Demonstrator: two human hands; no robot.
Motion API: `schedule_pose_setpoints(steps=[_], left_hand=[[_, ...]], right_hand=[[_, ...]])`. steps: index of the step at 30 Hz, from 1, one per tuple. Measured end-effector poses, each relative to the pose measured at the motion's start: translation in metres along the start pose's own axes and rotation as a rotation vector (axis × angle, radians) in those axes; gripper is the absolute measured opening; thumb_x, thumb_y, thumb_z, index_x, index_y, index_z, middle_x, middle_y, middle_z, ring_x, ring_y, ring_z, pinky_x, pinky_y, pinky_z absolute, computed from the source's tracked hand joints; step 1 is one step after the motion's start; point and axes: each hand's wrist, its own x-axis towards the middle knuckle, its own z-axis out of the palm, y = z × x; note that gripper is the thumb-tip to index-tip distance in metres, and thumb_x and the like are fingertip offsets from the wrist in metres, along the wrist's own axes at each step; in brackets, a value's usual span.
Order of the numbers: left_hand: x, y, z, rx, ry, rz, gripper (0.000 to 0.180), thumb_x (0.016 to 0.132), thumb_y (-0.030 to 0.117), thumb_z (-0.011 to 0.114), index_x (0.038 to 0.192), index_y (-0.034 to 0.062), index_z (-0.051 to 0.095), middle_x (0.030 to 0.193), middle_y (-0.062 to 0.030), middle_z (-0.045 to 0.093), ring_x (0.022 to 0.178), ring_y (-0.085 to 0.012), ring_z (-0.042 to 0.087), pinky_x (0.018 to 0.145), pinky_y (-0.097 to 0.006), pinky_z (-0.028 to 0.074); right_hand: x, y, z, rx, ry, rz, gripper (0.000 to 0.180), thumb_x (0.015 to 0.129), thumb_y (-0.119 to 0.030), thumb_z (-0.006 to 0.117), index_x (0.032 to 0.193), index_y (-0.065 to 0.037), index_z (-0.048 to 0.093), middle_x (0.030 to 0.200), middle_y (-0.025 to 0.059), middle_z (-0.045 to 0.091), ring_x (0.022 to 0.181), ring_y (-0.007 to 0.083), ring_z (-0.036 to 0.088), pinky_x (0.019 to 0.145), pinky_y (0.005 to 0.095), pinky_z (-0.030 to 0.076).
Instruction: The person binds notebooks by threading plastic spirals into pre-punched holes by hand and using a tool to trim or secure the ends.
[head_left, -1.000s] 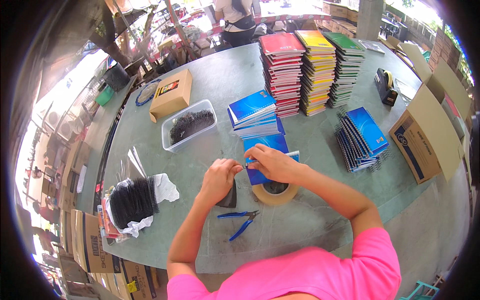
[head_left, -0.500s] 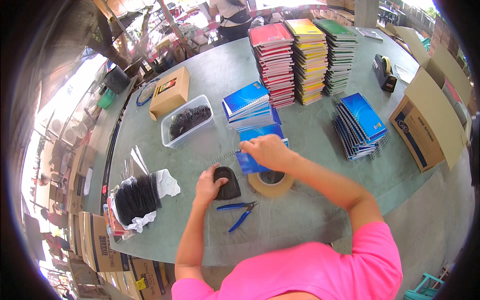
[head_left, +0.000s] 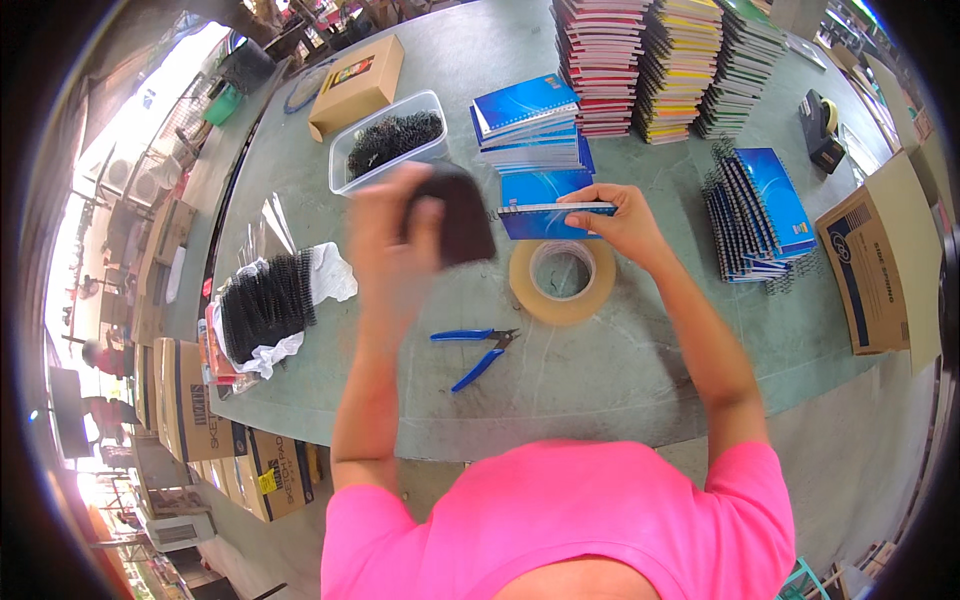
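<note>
From my remote seat I see a grey-green tabletop (head_left: pixel 600 400) above a grey floor (head_left: pixel 835 440). Brown cartons (head_left: pixel 190 395) stand beyond its near left corner, a grey pillar (head_left: pixel 797 15) past its far right, and bright daylight (head_left: pixel 150 85) along its left edge.

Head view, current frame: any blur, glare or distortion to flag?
Head view, centre: left hand and the dark round-topped object it holds are motion-blurred, the right hand and its blue-covered notebook crisper; head view, left side: daylight blown to white; head view, rim: black corners, curved edges on the grey-green table.
</note>
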Motion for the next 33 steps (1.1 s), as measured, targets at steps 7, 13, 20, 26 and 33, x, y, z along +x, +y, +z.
schedule_pose_setpoints(steps=[7, 13, 20, 26, 33], left_hand=[[-0.004, 0.013, 0.022, -0.087, -0.141, 0.009, 0.034, 0.078, 0.006, 0.063, 0.111, 0.0154, 0.061, 0.09, -0.0101, 0.056, 0.086, -0.0285, 0.057, 0.077, -0.037, 0.046], [-0.005, 0.019, 0.025, -0.078, -0.181, 0.082, 0.034, 0.078, 0.007, 0.063, 0.111, 0.0138, 0.06, 0.091, -0.0103, 0.054, 0.086, -0.0292, 0.055, 0.075, -0.039, 0.047], [-0.01, 0.022, 0.032, -0.084, -0.277, -0.011, 0.032, 0.074, 0.005, 0.067, 0.105, 0.0104, 0.063, 0.095, -0.0119, 0.062, 0.088, -0.0271, 0.059, 0.077, -0.034, 0.047], [-0.013, 0.023, 0.041, -0.127, -0.503, -0.058, 0.034, 0.072, 0.002, 0.066, 0.105, 0.0077, 0.063, 0.094, -0.0111, 0.062, 0.09, -0.0263, 0.06, 0.08, -0.034, 0.047], [-0.001, 0.027, 0.052, -0.114, -0.409, 0.131, 0.035, 0.073, 0.005, 0.068, 0.107, 0.0085, 0.063, 0.095, -0.0125, 0.062, 0.086, -0.0264, 0.061, 0.077, -0.033, 0.048]], right_hand=[[-0.012, -0.009, -0.003, 0.114, -0.044, 0.108, 0.02, 0.074, -0.005, 0.072, 0.094, -0.003, 0.069, 0.082, 0.0014, 0.066, 0.074, 0.0072, 0.057, 0.069, 0.0229, 0.046], [-0.014, 0.003, 0.003, 0.129, -0.014, 0.008, 0.019, 0.077, -0.005, 0.07, 0.096, -0.006, 0.069, 0.084, -0.0017, 0.066, 0.076, 0.005, 0.058, 0.064, 0.019, 0.048], [-0.009, 0.006, 0.005, 0.143, 0.001, -0.018, 0.018, 0.075, -0.002, 0.068, 0.093, -0.002, 0.069, 0.085, 0.0036, 0.068, 0.082, 0.0075, 0.059, 0.075, 0.0243, 0.047], [-0.01, 0.002, 0.007, 0.144, -0.08, -0.046, 0.022, 0.076, -0.003, 0.07, 0.098, -0.003, 0.066, 0.091, 0.0023, 0.067, 0.084, 0.0067, 0.058, 0.076, 0.0218, 0.047], [-0.025, 0.013, -0.001, 0.337, -0.131, 0.001, 0.023, 0.079, -0.001, 0.067, 0.102, -0.003, 0.065, 0.093, 0.0006, 0.065, 0.083, 0.0058, 0.056, 0.075, 0.0212, 0.046]])
